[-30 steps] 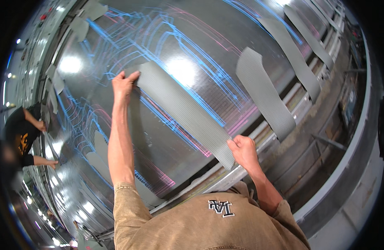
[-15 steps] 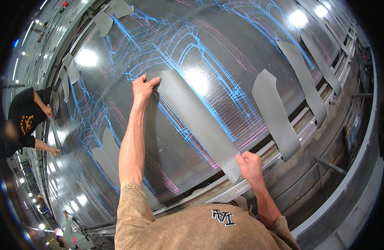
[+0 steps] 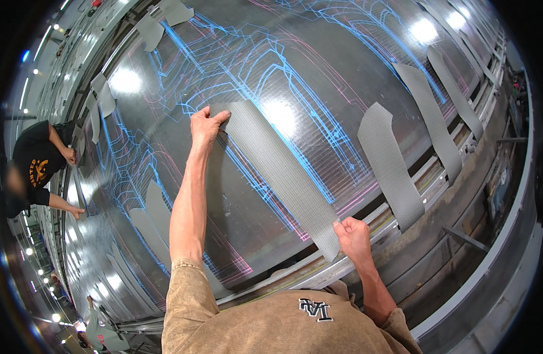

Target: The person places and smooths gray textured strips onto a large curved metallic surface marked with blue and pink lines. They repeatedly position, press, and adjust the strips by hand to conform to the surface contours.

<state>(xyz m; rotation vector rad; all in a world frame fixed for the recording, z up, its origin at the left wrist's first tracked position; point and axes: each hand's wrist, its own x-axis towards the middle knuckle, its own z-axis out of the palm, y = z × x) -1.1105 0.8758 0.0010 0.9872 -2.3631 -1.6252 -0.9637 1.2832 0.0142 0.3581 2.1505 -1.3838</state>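
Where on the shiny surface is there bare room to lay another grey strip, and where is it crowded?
Bare room lies between the grey strip held by the left hand and right hand and the shorter strip to its right. The upper middle of the shiny surface is also bare. It is crowded along the left edge strips and lower left strips.

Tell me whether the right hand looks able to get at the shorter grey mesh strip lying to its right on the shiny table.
Probably yes: the right hand pinches the long grey mesh strip, but nothing lies between it and the shorter grey mesh strip.
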